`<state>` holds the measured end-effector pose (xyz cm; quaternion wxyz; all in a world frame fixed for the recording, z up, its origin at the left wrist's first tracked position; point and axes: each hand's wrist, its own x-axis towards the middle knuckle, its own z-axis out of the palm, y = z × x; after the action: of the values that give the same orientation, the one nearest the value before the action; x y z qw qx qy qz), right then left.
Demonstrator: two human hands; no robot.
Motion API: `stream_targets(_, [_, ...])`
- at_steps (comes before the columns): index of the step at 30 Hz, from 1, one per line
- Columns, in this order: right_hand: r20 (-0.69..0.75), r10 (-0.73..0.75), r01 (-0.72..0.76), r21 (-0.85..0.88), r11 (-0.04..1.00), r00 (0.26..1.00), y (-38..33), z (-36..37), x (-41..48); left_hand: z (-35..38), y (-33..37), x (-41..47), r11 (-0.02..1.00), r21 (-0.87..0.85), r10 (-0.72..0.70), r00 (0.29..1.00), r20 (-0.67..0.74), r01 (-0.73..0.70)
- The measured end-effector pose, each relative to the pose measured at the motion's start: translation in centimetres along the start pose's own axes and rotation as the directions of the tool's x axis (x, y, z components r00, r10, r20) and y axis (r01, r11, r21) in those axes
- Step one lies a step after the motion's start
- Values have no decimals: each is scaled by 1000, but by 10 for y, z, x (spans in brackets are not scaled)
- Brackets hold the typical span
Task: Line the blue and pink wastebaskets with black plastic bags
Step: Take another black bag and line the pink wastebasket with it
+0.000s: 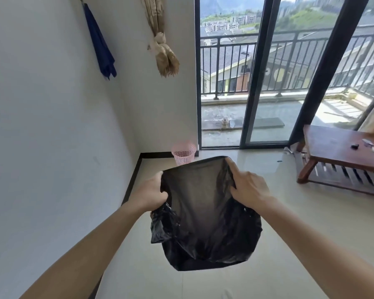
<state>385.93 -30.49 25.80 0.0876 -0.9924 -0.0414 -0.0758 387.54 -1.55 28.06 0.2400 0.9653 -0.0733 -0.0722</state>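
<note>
A black plastic bag [203, 216] hangs in the air in front of me with its mouth spread wide. My left hand [151, 193] grips the left edge of the mouth. My right hand [248, 188] grips the right edge. The bag's bottom droops above the pale floor. A pink mesh wastebasket [183, 152] stands empty on the floor in the far corner, beside the glass door frame, just beyond the bag's upper rim. No blue wastebasket is in view.
A white wall [52, 126] runs along my left with a dark skirting board. A low wooden table [343, 152] with small items stands at the right. Sliding glass doors [266, 83] face a balcony. A blue cloth [99, 44] and a tied curtain [162, 44] hang on the walls.
</note>
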Motion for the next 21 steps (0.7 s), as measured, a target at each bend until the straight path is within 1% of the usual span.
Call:
stream_targets(2, [19,24,-23,-23,999,1000,19,20,62,7,-4,72,1000,9,-9,1000,-13,9])
stream_targets(4, [42,33,-31,-39,999,999,36,41,123,11,-2,138,999,-22,-42,998,-36,42])
stream_targets(7, [103,43,-41,-19,999,994,59,67,222,11,-2,240,995,-46,-94,995,-19,93])
stream_targets(9, [175,42,-39,-21,999,984,70,71,282,2,-7,300,994,27,-109,994,9,108])
stream_targets(11, [198,35,-28,-36,999,980,79,70,350,-13,-13,361,988,97,-122,993,7,121])
stream_targets(15, [210,5,-7,8,1000,978,81,69,472,-44,-32,459,969,218,-104,992,-78,118])
stream_targets(18, [194,-14,15,-3,1000,981,79,87,556,-54,-60,536,967,225,-92,988,-125,119])
stream_targets(21, [185,-13,15,-6,1000,983,72,115,632,-54,-93,617,964,237,-92,989,-117,118])
